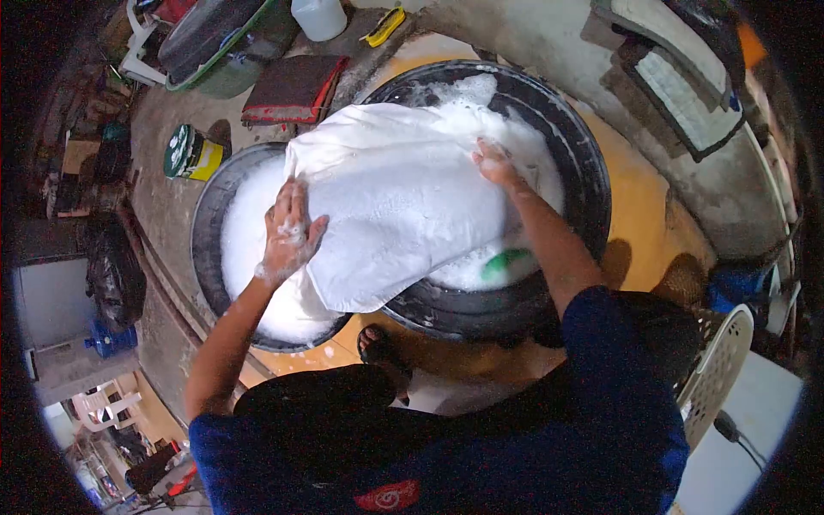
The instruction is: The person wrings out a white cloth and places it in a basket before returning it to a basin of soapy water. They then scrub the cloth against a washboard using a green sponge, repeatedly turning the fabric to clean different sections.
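Note:
A large wet white cloth [403,202] is draped across two black tubs full of soapsuds, the left tub [206,249] and the bigger right tub [592,172]. My left hand [287,232], covered in foam, grips the cloth's left edge over the left tub. My right hand [496,163] presses on the cloth's right side over the right tub, fingers curled into the fabric. A green object [505,262] shows in the suds under my right forearm.
A green and yellow tin [190,154] stands beyond the left tub. A dark red mat [292,88], a white jug [319,17] and a yellow brush [384,26] lie further back. A white plastic chair [717,369] is at my right.

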Action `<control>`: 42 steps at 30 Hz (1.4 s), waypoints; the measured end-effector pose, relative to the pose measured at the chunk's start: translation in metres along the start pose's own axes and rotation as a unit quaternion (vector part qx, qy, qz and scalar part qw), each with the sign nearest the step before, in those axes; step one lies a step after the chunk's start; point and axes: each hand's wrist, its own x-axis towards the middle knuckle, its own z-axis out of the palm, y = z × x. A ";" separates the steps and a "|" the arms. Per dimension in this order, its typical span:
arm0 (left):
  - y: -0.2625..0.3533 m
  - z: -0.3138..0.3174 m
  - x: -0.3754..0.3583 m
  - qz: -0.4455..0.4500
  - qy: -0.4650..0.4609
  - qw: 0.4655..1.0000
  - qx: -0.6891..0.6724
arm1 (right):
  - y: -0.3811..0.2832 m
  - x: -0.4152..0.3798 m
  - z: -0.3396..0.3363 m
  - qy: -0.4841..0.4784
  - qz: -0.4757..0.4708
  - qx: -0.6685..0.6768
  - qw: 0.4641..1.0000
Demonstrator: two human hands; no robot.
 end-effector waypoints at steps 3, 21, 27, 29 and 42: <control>-0.012 0.015 -0.026 -0.098 0.035 0.993 -0.063 | -0.042 0.007 -0.084 0.000 -0.008 0.032 0.999; 0.030 0.068 -0.058 -0.392 0.151 0.681 -0.600 | -0.082 -0.151 -0.051 -0.668 -0.002 0.262 0.696; 0.034 0.074 -0.054 -0.452 0.197 0.629 -0.601 | -0.173 -0.036 -0.181 -0.597 -0.153 0.327 0.717; 0.031 0.071 -0.058 -0.446 0.158 0.640 -0.606 | -0.243 -0.047 -0.145 -0.240 -0.032 0.541 0.806; 0.039 0.069 -0.059 -0.488 0.162 0.620 -0.593 | -0.202 -0.035 -0.094 -0.056 0.080 0.225 0.970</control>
